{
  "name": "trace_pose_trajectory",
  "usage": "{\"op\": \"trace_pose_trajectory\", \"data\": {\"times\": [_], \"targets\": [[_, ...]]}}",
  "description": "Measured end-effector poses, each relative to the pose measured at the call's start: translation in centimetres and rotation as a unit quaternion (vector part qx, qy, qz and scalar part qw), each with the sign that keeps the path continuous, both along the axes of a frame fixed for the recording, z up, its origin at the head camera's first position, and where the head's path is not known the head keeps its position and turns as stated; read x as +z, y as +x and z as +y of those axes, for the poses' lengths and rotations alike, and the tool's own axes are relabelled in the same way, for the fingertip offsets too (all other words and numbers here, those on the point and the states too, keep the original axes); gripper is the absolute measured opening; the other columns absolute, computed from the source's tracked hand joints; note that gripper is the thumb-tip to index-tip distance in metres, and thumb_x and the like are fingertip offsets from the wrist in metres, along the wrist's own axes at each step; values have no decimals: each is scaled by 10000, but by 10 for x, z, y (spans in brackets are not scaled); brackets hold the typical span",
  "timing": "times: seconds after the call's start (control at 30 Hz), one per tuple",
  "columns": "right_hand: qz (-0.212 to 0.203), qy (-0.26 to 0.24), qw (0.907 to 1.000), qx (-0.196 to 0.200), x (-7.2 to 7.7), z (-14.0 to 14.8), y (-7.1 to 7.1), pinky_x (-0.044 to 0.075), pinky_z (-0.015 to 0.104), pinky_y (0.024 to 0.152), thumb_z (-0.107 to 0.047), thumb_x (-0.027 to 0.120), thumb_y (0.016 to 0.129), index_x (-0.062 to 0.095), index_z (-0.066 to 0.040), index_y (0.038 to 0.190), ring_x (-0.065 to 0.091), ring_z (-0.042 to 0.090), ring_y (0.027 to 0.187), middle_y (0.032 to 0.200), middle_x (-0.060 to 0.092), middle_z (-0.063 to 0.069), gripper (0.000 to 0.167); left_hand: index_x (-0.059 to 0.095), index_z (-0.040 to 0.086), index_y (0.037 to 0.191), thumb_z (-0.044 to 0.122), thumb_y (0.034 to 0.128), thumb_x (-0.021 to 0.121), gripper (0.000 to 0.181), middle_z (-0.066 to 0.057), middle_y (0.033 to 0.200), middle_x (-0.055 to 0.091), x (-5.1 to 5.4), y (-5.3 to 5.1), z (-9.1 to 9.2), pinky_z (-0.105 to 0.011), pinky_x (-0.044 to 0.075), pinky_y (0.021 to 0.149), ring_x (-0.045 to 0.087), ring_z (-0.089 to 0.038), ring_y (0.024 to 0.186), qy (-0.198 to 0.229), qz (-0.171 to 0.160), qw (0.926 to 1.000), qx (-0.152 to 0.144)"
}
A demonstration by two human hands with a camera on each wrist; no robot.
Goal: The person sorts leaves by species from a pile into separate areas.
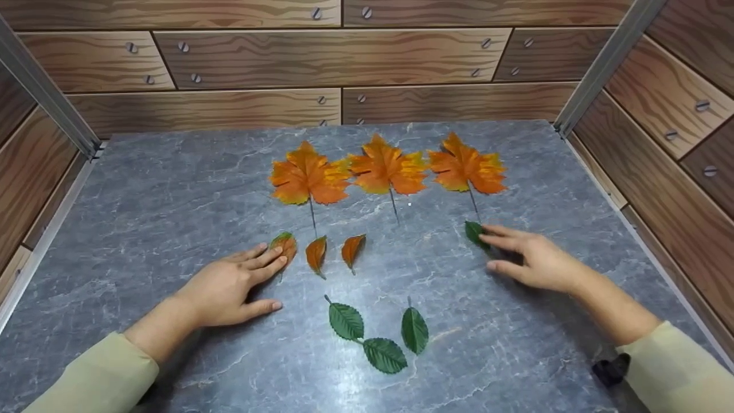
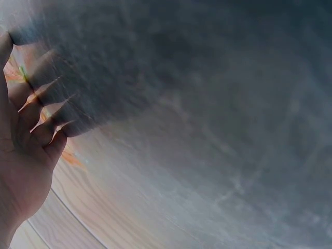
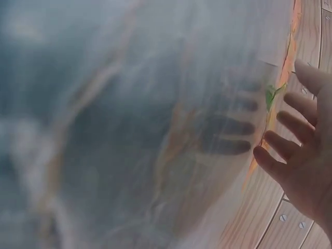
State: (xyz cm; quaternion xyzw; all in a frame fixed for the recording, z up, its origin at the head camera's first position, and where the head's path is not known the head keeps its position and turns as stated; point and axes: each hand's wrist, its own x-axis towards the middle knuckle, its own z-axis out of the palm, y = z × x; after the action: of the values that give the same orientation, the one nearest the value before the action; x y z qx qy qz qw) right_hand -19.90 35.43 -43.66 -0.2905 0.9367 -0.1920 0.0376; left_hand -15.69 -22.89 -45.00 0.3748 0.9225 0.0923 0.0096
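Note:
In the head view my left hand (image 1: pixel 229 287) lies with its fingers stretched out, fingertips resting on a small brown-and-green leaf (image 1: pixel 285 245). Two more small brown leaves, one curled (image 1: pixel 316 255) and another (image 1: pixel 353 250), lie just right of it. On the right side, the extended fingertips of my right hand (image 1: pixel 536 258) touch or overlap a dark green leaf (image 1: pixel 473 232); its thumb stands apart from the leaf. Both wrist views show loosely straight fingers on the left hand (image 2: pixel 28 140) and the right hand (image 3: pixel 301 140). The left fingers partly cover their leaf.
Three orange maple leaves, left (image 1: pixel 307 175), middle (image 1: pixel 387 166) and right (image 1: pixel 467 166), form a row at the back with stems toward me. Nearer lie three green leaves (image 1: pixel 346 321), (image 1: pixel 385 354), (image 1: pixel 414 330). Wood-patterned walls (image 1: pixel 332 57) border the grey marbled tabletop (image 1: pixel 172 189).

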Motion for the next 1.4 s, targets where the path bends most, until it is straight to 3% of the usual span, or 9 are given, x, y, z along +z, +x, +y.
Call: {"op": "trace_pose_trajectory", "data": {"times": [0.27, 0.57, 0.87, 1.2, 1.4], "targets": [[-155, 330, 9989, 309, -2, 3, 4, 304, 695, 1177, -362, 676, 1056, 544, -71, 1557, 367, 491, 1502, 1650, 427, 168, 595, 443, 104, 1626, 636, 1036, 572, 805, -116, 1655, 420, 1, 1, 0, -581, 412, 1163, 412, -423, 1497, -12, 14, 10000, -12], [-463, 561, 9973, 136, -2, 4, 10, 234, 788, 1147, -450, 639, 1065, 460, -140, 1624, 270, 475, 1553, 1710, 332, 129, 664, 412, 106, 1641, 642, 1042, 553, 816, -122, 1666, 399, 4, 0, 2, -590, 393, 1175, 384, -430, 1512, -133, -110, 9998, 14], [-568, 531, 9969, 79, -5, 4, 9, 208, 747, 1187, -495, 631, 1059, 417, -178, 1649, 258, 424, 1570, 1729, 295, 75, 703, 419, 96, 1638, 637, 1022, 598, 839, -159, 1680, 375, 9, 4, 1, -623, 413, 1148, 399, -416, 1510, -115, 76, 9997, 183], [-642, 520, 9966, 4, -4, 3, 9, 196, 787, 1161, -531, 623, 1052, 431, -197, 1644, 252, 432, 1571, 1727, 299, 69, 707, 418, 124, 1644, 621, 1004, 644, 842, -182, 1656, 411, 25, 6, 3, -614, 407, 1157, 391, -397, 1520, 18, 283, 9993, 245], [-618, 487, 9969, 2, -4, 4, 9, 194, 813, 1140, -518, 636, 1050, 446, -199, 1638, 262, 440, 1565, 1722, 311, 78, 695, 456, 129, 1624, 600, 998, 667, 811, -146, 1661, 396, 41, 18, 26, -607, 398, 1164, 419, -374, 1506, 269, 578, 9979, -63]]}}
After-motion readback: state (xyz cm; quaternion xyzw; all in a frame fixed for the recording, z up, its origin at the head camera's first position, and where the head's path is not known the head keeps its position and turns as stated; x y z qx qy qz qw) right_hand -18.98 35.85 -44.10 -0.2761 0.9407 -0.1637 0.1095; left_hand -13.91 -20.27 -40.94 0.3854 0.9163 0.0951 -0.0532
